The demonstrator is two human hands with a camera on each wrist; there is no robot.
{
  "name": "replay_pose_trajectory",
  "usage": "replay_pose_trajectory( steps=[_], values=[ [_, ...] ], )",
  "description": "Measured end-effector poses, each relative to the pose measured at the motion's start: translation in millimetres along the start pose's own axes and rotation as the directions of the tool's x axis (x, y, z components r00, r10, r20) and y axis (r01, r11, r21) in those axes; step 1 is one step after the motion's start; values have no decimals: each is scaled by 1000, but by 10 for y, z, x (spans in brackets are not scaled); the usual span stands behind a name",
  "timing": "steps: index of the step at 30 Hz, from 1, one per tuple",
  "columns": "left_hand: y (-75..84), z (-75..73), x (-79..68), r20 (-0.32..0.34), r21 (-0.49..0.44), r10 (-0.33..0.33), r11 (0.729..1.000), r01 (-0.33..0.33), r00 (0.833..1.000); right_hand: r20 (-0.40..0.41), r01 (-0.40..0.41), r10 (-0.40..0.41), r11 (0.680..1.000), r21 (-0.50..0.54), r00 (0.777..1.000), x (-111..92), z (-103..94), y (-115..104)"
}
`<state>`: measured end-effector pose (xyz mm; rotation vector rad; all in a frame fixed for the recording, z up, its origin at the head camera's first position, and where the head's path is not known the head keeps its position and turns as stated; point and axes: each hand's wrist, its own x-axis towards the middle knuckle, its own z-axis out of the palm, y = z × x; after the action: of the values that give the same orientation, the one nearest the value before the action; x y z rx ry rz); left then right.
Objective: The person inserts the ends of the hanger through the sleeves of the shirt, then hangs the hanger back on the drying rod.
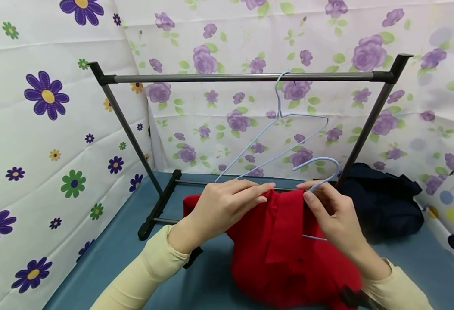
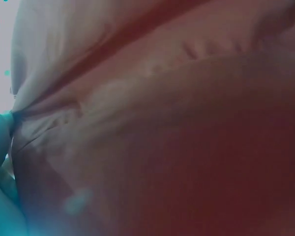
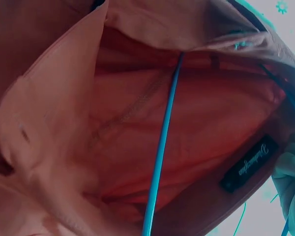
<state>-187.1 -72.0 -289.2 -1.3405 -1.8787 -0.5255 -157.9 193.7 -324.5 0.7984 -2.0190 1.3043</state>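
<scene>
Seeing dark rack (image 1: 196, 78) at 12 o'clock | holding red shirt (image 1: 265, 275) at 5 o'clock, hanging long and down | pinching blue hanger (image 1: 324, 159), hook at 1 o'clock, in fingers of nearer right hand (image 1: 337, 217), slanted from 4 o'clock | gripping shirt top with left hand (image 1: 223, 202), bent from 7 o'clock

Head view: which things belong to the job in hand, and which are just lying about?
In the job, it seems:
red shirt, held by the left fingers
light-blue wire hanger inside it, hook at the right fingers
clothes rack, probably

Just there, apparently:
dark navy bundle
second wire hanger, hooked on the rack
</scene>
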Motion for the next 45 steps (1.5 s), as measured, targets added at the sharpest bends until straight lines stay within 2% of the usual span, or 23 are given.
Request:
replay_pose_trajectory(
  steps=[4, 6, 12, 19, 23, 28, 33, 37, 42, 45],
  values=[
    [40, -13, 11, 16, -60, -20, 998, 21, 1000, -1, 70, -70, 996, 46, 998, 46, 86, -12],
    [58, -25, 6, 25, -62, -34, 997, 35, 999, 7, 77, -77, 995, 60, 997, 72, 126, -20],
    [101, -40, 18, 73, -41, -60, 997, 63, 996, 15, 54, -54, 998, 38, 998, 101, 156, -54],
    [128, 21, 61, 121, -54, -82, 995, 89, 989, 8, 63, -63, 998, 12, 998, 68, 160, -56],
    [127, 69, 73, 135, -83, -86, 992, 98, 987, -2, 55, -55, 998, 8, 999, 42, 162, -43],
    [111, 90, 67, 124, -87, -75, 993, 86, 989, 48, 36, -34, 999, -38, 998, 47, 113, -31],
    [80, 123, 50, 105, -79, -65, 994, 74, 992, 132, 25, -14, 996, -86, 991, 86, 7, -31],
    [43, 133, 26, 95, -100, -93, 990, 102, 991, 150, -7, 30, 988, -153, 988, 111, -155, -31],
    [-20, 104, 3, 79, -136, -120, 982, 130, 990, 61, -23, 41, 964, -264, 997, 167, -440, 2],
    [-53, 85, 1, 61, -141, -128, 981, 135, 990, -24, -122, 120, 947, -296, 992, 171, -657, 74]
  ],
)
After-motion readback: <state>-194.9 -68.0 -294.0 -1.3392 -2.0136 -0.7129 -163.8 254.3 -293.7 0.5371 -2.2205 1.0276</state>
